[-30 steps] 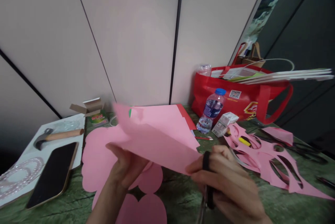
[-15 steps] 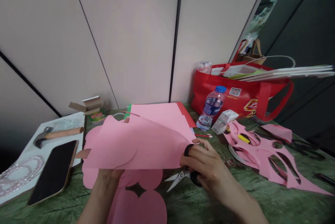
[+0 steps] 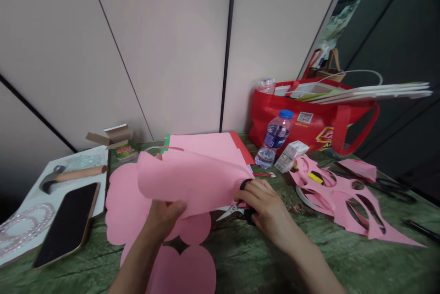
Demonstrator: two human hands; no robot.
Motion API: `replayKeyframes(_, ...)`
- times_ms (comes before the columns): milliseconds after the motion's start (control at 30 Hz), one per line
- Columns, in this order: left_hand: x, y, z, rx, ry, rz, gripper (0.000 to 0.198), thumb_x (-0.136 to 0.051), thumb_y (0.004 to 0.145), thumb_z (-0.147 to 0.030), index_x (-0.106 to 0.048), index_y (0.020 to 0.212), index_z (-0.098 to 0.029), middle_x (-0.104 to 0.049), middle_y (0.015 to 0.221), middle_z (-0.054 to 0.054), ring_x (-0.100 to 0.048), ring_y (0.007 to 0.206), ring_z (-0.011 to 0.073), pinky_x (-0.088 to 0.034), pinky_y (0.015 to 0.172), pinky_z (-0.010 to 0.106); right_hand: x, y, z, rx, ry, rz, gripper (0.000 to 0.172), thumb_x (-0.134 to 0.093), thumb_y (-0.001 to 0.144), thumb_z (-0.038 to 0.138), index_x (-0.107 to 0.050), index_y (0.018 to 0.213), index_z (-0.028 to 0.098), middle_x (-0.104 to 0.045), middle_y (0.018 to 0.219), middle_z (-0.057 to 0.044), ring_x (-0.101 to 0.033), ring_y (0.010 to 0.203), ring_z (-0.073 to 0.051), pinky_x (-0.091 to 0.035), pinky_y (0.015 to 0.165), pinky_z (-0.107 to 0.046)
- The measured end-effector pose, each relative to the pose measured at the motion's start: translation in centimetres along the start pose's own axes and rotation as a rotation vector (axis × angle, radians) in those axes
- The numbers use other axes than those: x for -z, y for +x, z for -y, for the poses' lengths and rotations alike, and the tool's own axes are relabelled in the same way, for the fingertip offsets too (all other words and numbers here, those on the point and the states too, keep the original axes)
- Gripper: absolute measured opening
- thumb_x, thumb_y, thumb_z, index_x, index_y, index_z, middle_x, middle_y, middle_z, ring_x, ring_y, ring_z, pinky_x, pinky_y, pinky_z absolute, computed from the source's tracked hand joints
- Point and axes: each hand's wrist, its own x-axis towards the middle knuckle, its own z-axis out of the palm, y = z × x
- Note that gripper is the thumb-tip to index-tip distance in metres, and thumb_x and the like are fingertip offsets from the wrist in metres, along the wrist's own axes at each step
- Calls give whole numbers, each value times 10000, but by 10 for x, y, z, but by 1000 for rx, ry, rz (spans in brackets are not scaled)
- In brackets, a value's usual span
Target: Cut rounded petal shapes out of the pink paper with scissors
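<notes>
My left hand (image 3: 164, 218) grips the lower edge of a curled pink paper sheet (image 3: 187, 177), held up over the green table. My right hand (image 3: 266, 207) is closed on black-handled scissors (image 3: 237, 209), whose silver blades point left just under the sheet's right corner. Below the sheet lie pink scalloped cut-outs (image 3: 129, 202) flat on the table. A stack of pink and red paper (image 3: 220, 145) rests behind the held sheet.
A phone (image 3: 68, 223) and hammer (image 3: 70, 175) lie on a white board at left, a small open box (image 3: 115, 140) behind them. A water bottle (image 3: 273, 140), small carton (image 3: 290, 155), red bag (image 3: 316, 119) and pink offcuts (image 3: 343, 197) sit at right.
The sheet has curled and dropped lower and rightward. My left hand shifted right along its bottom edge. My right hand moved the scissors up to the sheet's right corner.
</notes>
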Motion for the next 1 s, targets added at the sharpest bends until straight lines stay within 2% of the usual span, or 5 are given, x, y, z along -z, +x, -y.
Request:
replayKeyframes(333, 0, 13, 6, -17, -62, -158, 242, -727, 568, -154, -639, 793, -167, -652, 628, -21, -616, 617, 154, -494, 545, 251, -6, 0, -8, -102, 61, 7, 453, -430, 575, -85, -599, 890, 194, -600, 789, -46, -508, 763, -232, -372, 681, -349)
replayKeyframes(433, -1, 13, 10, 27, -37, -106, 199, -724, 571, -162, -651, 751, -118, -654, 617, 10, -593, 570, 147, -474, 517, 257, -12, 4, 4, -269, 492, -49, 250, -633, 673, 61, -585, 872, 204, -633, 846, -34, -560, 786, -220, -423, 709, -342)
replayKeyframes(567, -9, 9, 19, 42, 18, -73, 175, -727, 591, -231, -637, 686, -113, -631, 576, 8, -573, 546, 152, -445, 482, 260, -23, 10, 34, -458, 1365, 18, 271, -690, 731, 336, -547, 930, 219, -647, 971, -61, -615, 839, -218, -483, 716, -345)
replayKeyframes(667, -13, 5, 25, 43, 70, -95, 206, -725, 601, -272, -585, 557, -127, -551, 475, -27, -503, 463, 119, -401, 431, 243, -31, 12, 51, -542, 1685, 1, 307, -628, 767, 455, -530, 954, 232, -665, 940, -69, -635, 848, -236, -496, 699, -376)
replayKeyframes(1000, -17, -1, 17, -117, 281, -152, 221, -774, 532, -227, -678, 710, -139, -677, 696, 38, -591, 705, 189, -445, 632, 274, -47, 10, 46, -644, 1488, -168, 376, -685, 739, 412, -562, 1051, 243, -614, 1110, -91, -552, 1044, -272, -452, 839, -415)
